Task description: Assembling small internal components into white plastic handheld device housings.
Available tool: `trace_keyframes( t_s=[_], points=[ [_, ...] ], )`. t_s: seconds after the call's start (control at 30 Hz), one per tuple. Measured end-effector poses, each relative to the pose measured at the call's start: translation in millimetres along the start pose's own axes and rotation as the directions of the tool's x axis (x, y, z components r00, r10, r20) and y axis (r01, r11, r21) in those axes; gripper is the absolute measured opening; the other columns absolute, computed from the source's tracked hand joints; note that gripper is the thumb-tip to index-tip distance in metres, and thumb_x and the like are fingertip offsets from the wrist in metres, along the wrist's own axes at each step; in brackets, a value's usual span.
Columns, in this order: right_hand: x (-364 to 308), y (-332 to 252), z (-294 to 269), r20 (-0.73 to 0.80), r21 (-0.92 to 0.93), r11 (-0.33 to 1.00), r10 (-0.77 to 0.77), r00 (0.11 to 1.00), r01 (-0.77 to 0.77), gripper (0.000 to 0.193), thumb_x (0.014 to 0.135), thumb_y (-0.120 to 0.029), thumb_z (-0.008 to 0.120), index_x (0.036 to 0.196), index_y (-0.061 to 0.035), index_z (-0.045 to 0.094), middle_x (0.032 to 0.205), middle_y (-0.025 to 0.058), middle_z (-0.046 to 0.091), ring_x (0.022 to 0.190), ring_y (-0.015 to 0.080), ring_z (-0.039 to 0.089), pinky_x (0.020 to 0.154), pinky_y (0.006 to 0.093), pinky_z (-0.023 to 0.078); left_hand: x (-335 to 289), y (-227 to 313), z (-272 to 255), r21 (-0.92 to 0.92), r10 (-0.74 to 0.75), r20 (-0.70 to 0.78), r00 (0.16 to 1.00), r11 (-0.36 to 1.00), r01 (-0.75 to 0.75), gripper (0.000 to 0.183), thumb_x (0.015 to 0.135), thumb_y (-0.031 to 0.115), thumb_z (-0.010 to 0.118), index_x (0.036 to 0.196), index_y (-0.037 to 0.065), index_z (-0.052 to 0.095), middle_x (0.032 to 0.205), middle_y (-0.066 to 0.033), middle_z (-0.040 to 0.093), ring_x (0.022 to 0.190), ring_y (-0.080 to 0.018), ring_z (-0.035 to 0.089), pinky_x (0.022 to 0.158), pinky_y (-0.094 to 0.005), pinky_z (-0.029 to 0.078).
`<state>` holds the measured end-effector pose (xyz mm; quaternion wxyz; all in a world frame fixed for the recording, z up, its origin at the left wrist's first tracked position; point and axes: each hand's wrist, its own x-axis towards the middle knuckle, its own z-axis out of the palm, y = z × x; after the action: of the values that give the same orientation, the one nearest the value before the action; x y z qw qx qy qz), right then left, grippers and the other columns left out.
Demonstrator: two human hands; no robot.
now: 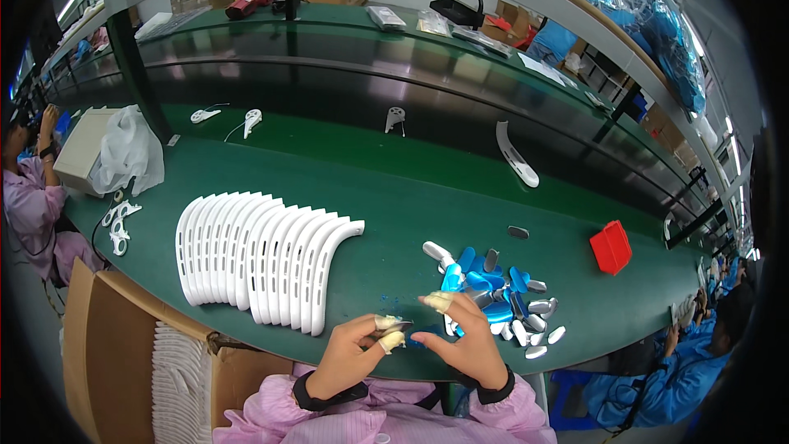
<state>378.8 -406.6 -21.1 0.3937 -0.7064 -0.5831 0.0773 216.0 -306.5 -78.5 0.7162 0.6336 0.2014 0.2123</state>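
Between its thumb and fingertips, my left hand [349,355] pinches a small dark grey oval piece [400,326]. Yellowish covers wrap some of its fingertips. Just to the right, my right hand [470,347] has its thumb and index finger spread apart, with nothing visible between them. Beyond the right hand lies a loose pile of shiny blue pieces [498,312] mixed with silver oval pieces [537,307]. Tiny blue scraps [385,299] are scattered on the green table in front of my hands. Something blue near the right thumb is too small to make out.
A row of curved white slotted parts [261,259] stands to the left. An open cardboard box [123,345] holds more white parts at lower left. A red bin [611,247] sits at right. White parts rest farther back on the green table [394,185]. Co-workers sit on both sides.
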Motion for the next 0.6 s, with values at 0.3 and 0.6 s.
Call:
trace_keyframes(
  t_s=[0.3, 0.6],
  points=[
    [0, 17, 13, 0.423, 0.740, 0.406, 0.337, 0.841, -0.536, 0.013, 0.086, -0.004, 0.061, 0.097, 0.0030, 0.060, 0.088, 0.0054, 0.063, 0.081, 0.0117, 0.058, 0.075, 0.0236, 0.046, -3, 8, -4, -0.345, -0.111, -0.035, 0.993, 0.934, 0.092, 0.011, 0.081, 0.002, 0.066, 0.088, -0.006, 0.062, 0.090, -0.0111, 0.066, 0.085, -0.0125, 0.063, 0.066, -0.0212, 0.050],
    [-9, 27, 34, 0.639, 0.747, -0.252, 0.021, 0.769, -0.615, 0.015, 0.093, -0.013, 0.050, 0.097, 0.0004, 0.055, 0.091, 0.0117, 0.062, 0.079, 0.0200, 0.059, 0.074, 0.0319, 0.046, -6, 4, -2, -0.522, 0.073, 0.152, 0.986, 0.853, 0.017, 0.007, 0.080, -0.002, 0.065, 0.085, -0.005, 0.061, 0.084, -0.0127, 0.063, 0.073, -0.0160, 0.062, 0.064, -0.0265, 0.052]
  ],
)
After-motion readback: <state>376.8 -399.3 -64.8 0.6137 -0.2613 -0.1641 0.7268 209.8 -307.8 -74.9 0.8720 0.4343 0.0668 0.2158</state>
